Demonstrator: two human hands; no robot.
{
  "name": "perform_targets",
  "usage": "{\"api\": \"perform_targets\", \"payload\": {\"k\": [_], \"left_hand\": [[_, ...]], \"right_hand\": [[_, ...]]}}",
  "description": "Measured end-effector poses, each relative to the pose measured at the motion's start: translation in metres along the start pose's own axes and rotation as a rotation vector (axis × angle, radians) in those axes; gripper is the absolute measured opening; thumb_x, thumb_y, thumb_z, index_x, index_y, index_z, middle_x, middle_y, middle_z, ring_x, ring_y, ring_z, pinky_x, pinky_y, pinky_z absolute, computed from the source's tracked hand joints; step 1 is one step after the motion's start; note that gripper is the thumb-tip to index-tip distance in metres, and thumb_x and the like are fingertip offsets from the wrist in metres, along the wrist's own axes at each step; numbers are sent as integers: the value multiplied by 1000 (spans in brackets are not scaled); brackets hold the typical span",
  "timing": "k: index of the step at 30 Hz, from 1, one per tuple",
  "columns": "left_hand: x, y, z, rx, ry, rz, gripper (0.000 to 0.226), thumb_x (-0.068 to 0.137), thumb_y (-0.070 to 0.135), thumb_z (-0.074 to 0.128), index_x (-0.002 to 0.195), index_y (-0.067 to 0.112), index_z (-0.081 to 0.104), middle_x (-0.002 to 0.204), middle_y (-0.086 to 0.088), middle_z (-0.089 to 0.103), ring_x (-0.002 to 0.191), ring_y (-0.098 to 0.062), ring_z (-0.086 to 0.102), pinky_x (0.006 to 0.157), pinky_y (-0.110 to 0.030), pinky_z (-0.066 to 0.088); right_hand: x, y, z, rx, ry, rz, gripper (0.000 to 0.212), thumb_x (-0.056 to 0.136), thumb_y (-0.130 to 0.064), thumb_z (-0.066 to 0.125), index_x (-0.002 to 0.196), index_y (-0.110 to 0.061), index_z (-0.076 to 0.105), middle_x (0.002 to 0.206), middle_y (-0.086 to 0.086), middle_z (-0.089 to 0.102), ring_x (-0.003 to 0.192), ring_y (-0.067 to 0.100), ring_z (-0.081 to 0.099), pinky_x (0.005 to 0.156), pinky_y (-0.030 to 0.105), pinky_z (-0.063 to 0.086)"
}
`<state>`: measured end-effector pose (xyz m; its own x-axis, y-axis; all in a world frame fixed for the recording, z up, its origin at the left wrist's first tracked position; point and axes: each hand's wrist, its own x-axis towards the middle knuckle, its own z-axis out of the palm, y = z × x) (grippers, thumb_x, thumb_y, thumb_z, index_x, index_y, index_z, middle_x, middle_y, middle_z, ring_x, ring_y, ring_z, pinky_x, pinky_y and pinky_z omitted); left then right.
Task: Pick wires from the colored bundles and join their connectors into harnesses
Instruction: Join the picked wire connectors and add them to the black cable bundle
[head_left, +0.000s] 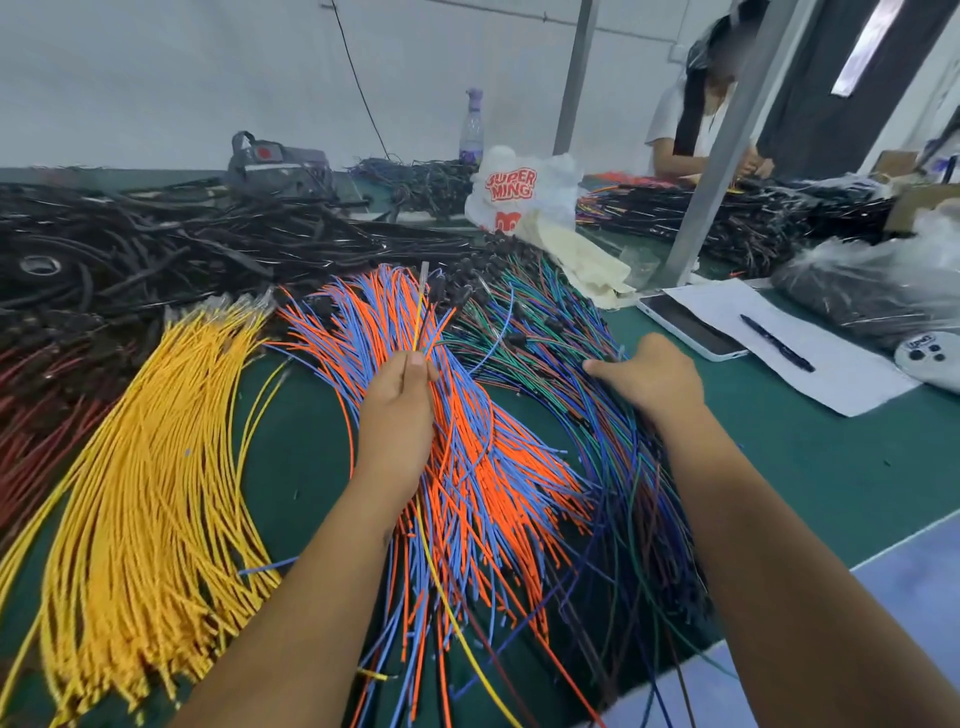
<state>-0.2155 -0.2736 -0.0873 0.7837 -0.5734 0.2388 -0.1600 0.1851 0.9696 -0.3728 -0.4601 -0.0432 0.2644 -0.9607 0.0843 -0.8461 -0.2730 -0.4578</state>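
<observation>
Yellow, among a few thin wires (422, 317), stands out in the pinch of the left hand (400, 410), whose thumb and fingers are curled round them above the orange-blue bundle (483, 467); their tips rise toward the far edge of the tabletop (831, 467). The right hand (649, 379) lies knuckles up on the dark mixed bundle (597, 415) of green, blue and brown wires, fingers bent down into the strands; whether they grasp any I cannot tell. Both bundles fan across the green tabletop near its front edge. Beside the orange-blue one, toward the left edge, lies the yellow bundle (150, 467), and past it, at the left edge, the red wires (36, 415). Black cables (156, 244) heap along the far left side. Toward the right edge a pen (776, 343) lies on a paper sheet (810, 353), which partly overlaps a phone (691, 327). A clear bag (872, 291) at the right edge holds dark parts, too blurred to name. At the far side a white printed bag (524, 192) stands crumpled, contents hidden, with a bottle (471, 127) behind it. Another person (696, 119) works at the far right corner.
</observation>
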Motion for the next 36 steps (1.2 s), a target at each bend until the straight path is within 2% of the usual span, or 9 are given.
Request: {"api": "perform_targets", "payload": {"k": [8,12,15,18,21,23,26,30,36], "left_hand": [[-3,3,-2,32,-6,-15,37,101,32,36,69,26,52,55,7,29,50,-17,22,52,-31,19],[-3,10,-2,88,-33,-38,34,103,25,34,74,19,49,58,1,30,51,-18,24,56,-33,22],[-2,22,-4,84,-74,-121,35,104,22,34,74,15,50,55,-1,29,40,-11,25,53,-28,22],[-2,35,-14,-15,-63,-209,36,105,21,33,74,15,50,43,5,29,30,-5,22,42,-18,19],[-2,49,-33,-139,-20,-229,34,105,21,32,74,16,47,36,11,28,29,-3,20,36,-11,16],[-2,56,-50,-133,-45,-230,33,105,21,32,75,16,47,36,12,28,29,-3,19,36,-10,16],[1,68,-84,-19,-160,-280,33,104,23,33,76,17,48,35,12,26,28,-1,17,35,-7,14],[10,82,-142,250,-246,-367,31,101,22,39,71,19,49,38,11,25,29,1,16,32,-6,13],[28,67,-188,165,228,-187,31,94,17,42,63,21,46,40,10,32,34,-5,24,39,-12,17]], "right_hand": [[-10,-4,-7,-156,-52,-14,31,82,-33,62,68,-12,44,84,13,57,91,36,58,71,32,40],[-11,-3,-14,-50,35,-105,29,86,-21,51,61,-10,41,62,10,45,69,34,48,60,32,35],[-18,-13,-25,127,84,-140,26,89,-20,44,69,-6,50,64,15,57,61,33,52,62,32,46],[-30,-34,-38,648,-161,-58,28,93,-14,47,66,-9,49,42,4,47,30,15,33,36,15,29],[-46,-69,-45,1244,-596,60,28,101,-21,40,79,-11,53,35,-8,26,25,5,19,33,13,15],[-61,-94,-39,1426,-784,66,34,102,-29,35,81,-10,55,36,-8,23,26,4,18,36,16,12],[-90,-134,-19,1508,-989,39,46,99,-34,26,84,-4,57,42,-7,26,28,6,21,43,17,12],[-124,-183,5,1511,-1171,63,35,98,-21,21,82,-13,51,42,-5,30,30,7,25,40,15,20],[-145,-226,49,1490,-1085,-79,23,101,-11,33,90,-18,53,48,-5,53,34,7,45,39,14,36]]}}
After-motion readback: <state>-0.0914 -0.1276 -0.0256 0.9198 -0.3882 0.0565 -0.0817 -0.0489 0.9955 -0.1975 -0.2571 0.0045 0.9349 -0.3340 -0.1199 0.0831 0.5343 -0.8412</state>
